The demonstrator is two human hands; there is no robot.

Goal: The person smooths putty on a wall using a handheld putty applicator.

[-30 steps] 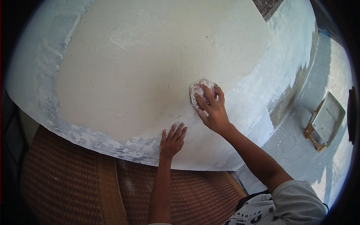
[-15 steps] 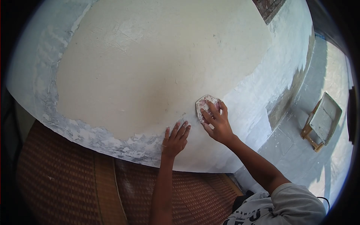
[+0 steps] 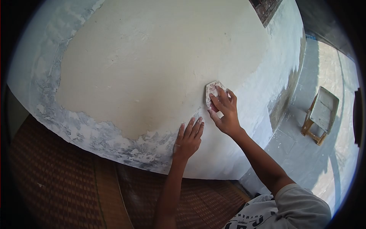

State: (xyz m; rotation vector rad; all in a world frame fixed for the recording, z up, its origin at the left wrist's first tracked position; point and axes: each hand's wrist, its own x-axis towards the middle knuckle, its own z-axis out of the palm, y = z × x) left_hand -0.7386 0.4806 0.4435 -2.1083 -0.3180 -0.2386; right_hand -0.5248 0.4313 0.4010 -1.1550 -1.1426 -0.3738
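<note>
My right hand (image 3: pixel 225 108) grips a palm-sized, many-sided block (image 3: pixel 213 89) caked with white and pinkish plaster. Its flat face is against the wall (image 3: pixel 152 68), at the right part of a large smooth cream patch. Fingers and thumb curl around the block's edges, hiding part of it. Lower and to the left, my left hand (image 3: pixel 188 139) lies flat on the wall with fingers stretched out and nothing in it. Whitish smears mark its fingertips. Just left of that hand runs a rough grey-and-white plaster band (image 3: pixel 114 143).
At the right, a rectangular tray (image 3: pixel 325 110) with greyish residue rests on a low wooden stool (image 3: pixel 310 128) on the grey tiled floor (image 3: pixel 284 143). Below the wall's lower edge lies brown woven matting (image 3: pixel 57 171). A dark framed opening (image 3: pixel 265 11) cuts the wall at the top right.
My right hand has slid the block up and slightly right along the wall. My left hand has shifted a little to the right, still flat. The camera view has turned slightly.
</note>
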